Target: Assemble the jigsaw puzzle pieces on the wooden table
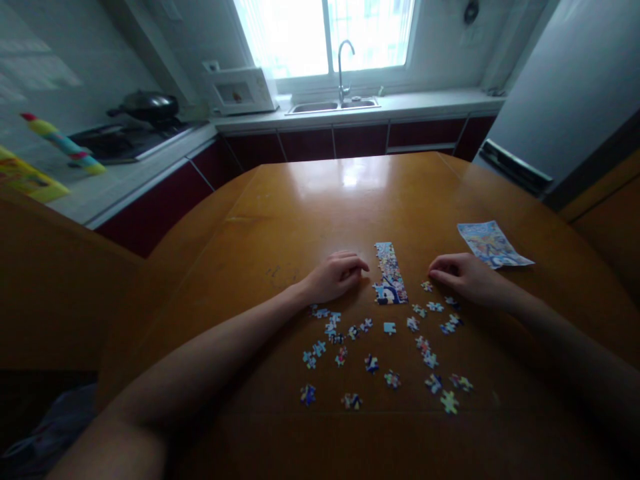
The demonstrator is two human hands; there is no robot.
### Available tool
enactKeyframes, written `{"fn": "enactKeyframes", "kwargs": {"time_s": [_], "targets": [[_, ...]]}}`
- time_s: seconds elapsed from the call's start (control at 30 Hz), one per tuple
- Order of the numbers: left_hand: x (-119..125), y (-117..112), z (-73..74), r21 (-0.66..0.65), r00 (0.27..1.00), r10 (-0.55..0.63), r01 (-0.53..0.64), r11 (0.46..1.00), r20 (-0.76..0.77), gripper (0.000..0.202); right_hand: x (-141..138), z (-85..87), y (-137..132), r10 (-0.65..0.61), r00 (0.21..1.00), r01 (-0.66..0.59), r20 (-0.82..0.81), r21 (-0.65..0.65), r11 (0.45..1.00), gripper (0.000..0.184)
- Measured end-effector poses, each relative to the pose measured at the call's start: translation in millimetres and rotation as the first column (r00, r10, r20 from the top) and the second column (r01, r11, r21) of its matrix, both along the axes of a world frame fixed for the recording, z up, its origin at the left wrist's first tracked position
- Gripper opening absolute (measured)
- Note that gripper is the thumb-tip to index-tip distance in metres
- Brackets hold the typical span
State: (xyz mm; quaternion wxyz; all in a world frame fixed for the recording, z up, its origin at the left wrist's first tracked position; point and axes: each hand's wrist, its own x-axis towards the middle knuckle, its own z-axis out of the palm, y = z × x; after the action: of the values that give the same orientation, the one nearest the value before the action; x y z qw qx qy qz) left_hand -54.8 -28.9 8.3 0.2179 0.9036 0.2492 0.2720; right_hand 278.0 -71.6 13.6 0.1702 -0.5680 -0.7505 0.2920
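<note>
My left hand [340, 275] rests on the table just left of a joined strip of jigsaw puzzle [391, 273], its fingers loosely bent and nothing visible in them. The strip stands lengthwise away from me, with a dark-haired figure at its near end. To its right, my right hand [460, 275] has thumb and fingertips pressed together; whatever may be between them is hidden. Just below those fingertips lies a loose puzzle piece [427, 286]. Several more pieces are scattered nearer to me, among them a pale blue piece [389, 328] and a yellow-green piece [449, 401].
A creased picture sheet [493, 243] lies beyond my right hand on the wooden table [310, 213]. Behind the table are a counter with a sink [315, 107], a white microwave [240, 91] and a wok [150, 107] on the stove. A fridge [565, 87] stands at right.
</note>
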Motion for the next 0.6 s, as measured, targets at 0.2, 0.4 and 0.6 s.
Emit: {"fn": "enactKeyframes", "kwargs": {"time_s": [0.2, 0.4, 0.6], "targets": [[-1.0, 0.0, -0.2, 0.006, 1.0, -0.001, 0.001, 1.0, 0.003, 0.021, -0.2, 2.2, -0.6, 0.002, 1.0, -0.002, 0.004, -0.008, 1.0, 0.029], [-0.2, -0.2, -1.4, -0.002, 1.0, 0.003, -0.003, 1.0, -0.003, 0.021, -0.6, 2.1, -2.2, -0.006, 1.0, 0.006, 0.012, -0.012, 1.0, 0.032], [0.3, 0.1, -1.5, 0.0, 1.0, -0.004, 0.004, 1.0, -0.01, 0.021, -1.2, 3.4, -2.5, -0.011, 1.0, 0.011, 0.012, 0.012, 1.0, 0.031]]}}
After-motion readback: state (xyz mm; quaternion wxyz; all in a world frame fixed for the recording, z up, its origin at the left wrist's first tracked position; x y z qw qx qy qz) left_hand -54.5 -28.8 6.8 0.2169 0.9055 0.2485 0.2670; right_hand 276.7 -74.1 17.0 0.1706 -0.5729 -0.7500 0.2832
